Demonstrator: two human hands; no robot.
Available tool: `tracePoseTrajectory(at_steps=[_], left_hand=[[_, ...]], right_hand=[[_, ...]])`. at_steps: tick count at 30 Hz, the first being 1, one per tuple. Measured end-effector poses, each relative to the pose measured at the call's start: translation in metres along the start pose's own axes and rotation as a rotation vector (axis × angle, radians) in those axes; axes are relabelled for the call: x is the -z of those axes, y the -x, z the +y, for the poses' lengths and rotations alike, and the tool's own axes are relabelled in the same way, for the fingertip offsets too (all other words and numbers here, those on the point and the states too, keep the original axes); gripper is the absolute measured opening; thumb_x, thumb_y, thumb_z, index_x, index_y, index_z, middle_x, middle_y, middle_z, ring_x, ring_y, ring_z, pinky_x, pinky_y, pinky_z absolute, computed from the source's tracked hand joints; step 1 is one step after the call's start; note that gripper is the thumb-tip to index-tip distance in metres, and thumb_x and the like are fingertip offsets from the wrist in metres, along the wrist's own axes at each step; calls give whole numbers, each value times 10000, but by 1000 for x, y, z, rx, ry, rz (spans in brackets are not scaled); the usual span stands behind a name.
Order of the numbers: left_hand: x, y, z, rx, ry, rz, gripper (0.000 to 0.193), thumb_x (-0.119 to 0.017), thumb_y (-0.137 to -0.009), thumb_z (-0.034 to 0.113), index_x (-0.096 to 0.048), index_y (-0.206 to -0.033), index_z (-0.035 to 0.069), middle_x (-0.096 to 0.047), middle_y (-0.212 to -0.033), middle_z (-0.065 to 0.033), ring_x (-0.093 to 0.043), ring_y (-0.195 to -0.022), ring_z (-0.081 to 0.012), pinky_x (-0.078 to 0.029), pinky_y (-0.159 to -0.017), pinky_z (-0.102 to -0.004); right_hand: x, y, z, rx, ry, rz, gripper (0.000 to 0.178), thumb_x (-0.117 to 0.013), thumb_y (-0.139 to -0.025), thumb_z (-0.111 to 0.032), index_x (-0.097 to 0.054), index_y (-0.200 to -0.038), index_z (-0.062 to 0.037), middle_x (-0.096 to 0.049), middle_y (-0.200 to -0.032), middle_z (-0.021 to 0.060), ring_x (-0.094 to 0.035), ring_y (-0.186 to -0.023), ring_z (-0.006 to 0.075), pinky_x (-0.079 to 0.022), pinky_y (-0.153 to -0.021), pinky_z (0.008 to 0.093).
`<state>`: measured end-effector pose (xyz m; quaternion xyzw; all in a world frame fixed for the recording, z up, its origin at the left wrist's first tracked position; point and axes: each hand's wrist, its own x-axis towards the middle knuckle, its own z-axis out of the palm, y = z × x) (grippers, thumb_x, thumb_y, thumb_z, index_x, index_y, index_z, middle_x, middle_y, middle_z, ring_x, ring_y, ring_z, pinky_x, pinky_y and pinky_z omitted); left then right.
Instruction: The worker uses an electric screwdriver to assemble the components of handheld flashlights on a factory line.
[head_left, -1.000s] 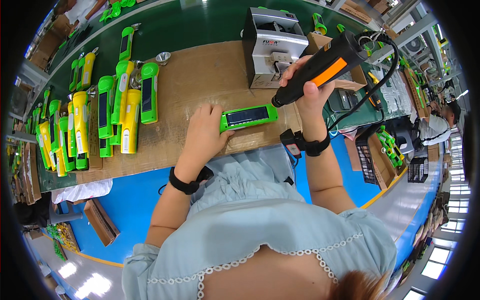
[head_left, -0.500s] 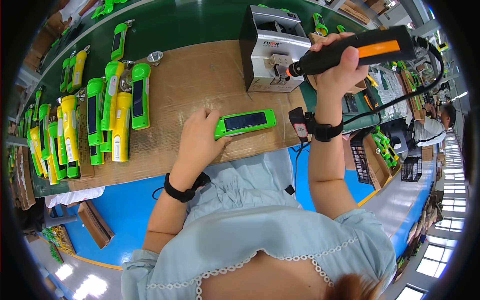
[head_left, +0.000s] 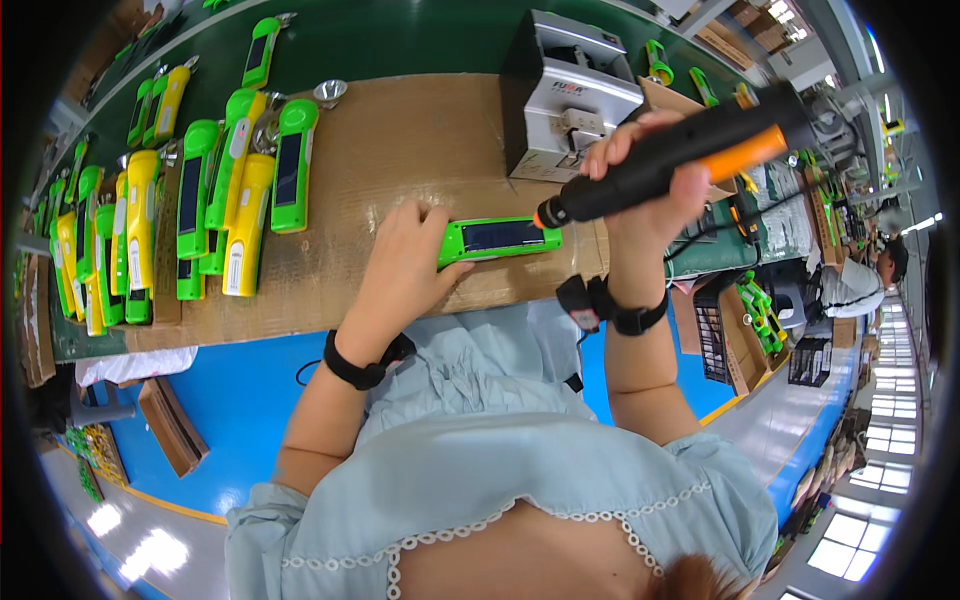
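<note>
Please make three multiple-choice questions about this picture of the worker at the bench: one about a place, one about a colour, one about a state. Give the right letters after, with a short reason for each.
1. Where does the tip of the electric screwdriver point?
A. at the right end of the green device on the cardboard mat
B. at the grey box
C. at the blue floor

2. What colour is the band on the screwdriver's black body?
A. yellow
B. orange
C. white

3. What is the left hand doing?
A. hanging free in the air
B. gripping the screwdriver
C. resting on the left end of the green device

Right letters: A, B, C.
1 A: the tip meets the device's right end, in front of the grey box.
2 B: an orange section shows beside the right hand, which grips the tool.
3 C: fingers and thumb lie about the device's left end.
</note>
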<state>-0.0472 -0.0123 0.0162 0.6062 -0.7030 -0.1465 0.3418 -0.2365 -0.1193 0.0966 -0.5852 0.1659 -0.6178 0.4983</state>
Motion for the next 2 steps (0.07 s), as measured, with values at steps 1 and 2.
tracePoseTrajectory(at_steps=[1,2], left_hand=[[0,0,-3,-13,-5,-24,463,-758,-656,179,-538,-1046,60,-505,-986,-161,-486,-952,-349,-407,-823,-412],[2,-2,-4,-24,-12,-50,493,-754,-662,183,-533,-1087,71,-505,-991,-159,-483,-959,-349,-400,-840,-415]], right_hand=[[-6,10,1,14,3,-46,701,-512,-744,-684,-428,-1063,-66,-527,-717,108,-541,-573,219,-477,-557,366],[-10,19,1,14,-79,-132,785,-516,-725,-710,-418,-1155,-61,-536,-739,113,-575,-631,229,-504,-623,392]])
